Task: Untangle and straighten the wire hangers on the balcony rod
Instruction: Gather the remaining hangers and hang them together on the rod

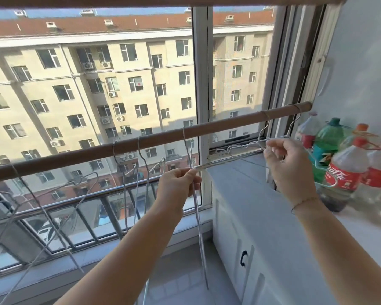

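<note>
A brown rod (154,137) runs across the window, rising from lower left to upper right. Several thin grey wire hangers hang from it by their hooks. My left hand (178,183) pinches one end of a hanger (231,158) that lies nearly level below the rod. My right hand (288,166) grips the other end of it, near two hooks looped over the rod's right end. Another hanger (198,216) hangs straight down past my left hand. More hangers (53,203) dangle tilted and crossed at the left.
Several plastic bottles (348,170) stand on the white sill at the right, close to my right hand. A white cabinet (251,238) sits under the sill. Window glass and a metal railing (92,203) lie behind the rod.
</note>
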A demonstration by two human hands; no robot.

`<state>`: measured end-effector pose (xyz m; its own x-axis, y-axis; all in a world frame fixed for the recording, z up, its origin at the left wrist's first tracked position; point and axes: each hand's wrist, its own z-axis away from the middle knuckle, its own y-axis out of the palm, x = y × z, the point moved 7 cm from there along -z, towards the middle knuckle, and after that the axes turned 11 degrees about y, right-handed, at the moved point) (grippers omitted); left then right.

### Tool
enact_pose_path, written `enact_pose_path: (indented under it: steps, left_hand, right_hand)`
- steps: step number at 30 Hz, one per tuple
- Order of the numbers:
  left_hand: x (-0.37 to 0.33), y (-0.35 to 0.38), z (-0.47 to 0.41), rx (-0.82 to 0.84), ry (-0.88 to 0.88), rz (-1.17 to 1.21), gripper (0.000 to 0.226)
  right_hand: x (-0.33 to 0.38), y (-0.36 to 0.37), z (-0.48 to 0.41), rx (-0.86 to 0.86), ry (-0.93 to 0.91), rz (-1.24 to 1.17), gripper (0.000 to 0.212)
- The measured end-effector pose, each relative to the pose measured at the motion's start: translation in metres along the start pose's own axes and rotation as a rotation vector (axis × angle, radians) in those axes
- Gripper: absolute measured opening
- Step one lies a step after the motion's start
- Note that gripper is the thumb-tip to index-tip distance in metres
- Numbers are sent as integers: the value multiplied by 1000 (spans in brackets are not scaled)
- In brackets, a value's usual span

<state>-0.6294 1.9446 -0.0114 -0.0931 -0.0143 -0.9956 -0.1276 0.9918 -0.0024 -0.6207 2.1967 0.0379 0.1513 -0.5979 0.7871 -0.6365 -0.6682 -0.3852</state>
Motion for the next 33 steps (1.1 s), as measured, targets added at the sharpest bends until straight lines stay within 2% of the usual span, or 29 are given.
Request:
enact_pose_path:
  steps: [4, 9, 16, 25, 28, 31, 33]
  left_hand:
    - [-2, 10, 0, 30, 5, -24, 15]
    - [-6, 34, -2, 43, -23, -27, 15]
    - [-11, 85, -14, 45, -62, 14, 13]
    - [-6, 106, -13, 16, -73, 71, 13]
    - [-6, 104, -12, 14, -77, 76, 13]
    - [-9, 97, -8, 20, -57, 53, 11]
    - [-18, 84, 1, 17, -15, -5, 9]
  right_hand:
    - [-29, -1, -14, 43, 26, 106, 20]
    - [-51, 9, -23, 170, 101, 60, 21]
    - [-66, 9, -42, 216, 125, 57, 8]
    - [-77, 10, -49, 309, 150, 6, 18]
    - [-71, 1, -46, 241, 126, 38, 14]
    - [-44, -18, -40, 103, 12, 27, 15]
    - [-14, -30, -31, 101, -60, -33, 18]
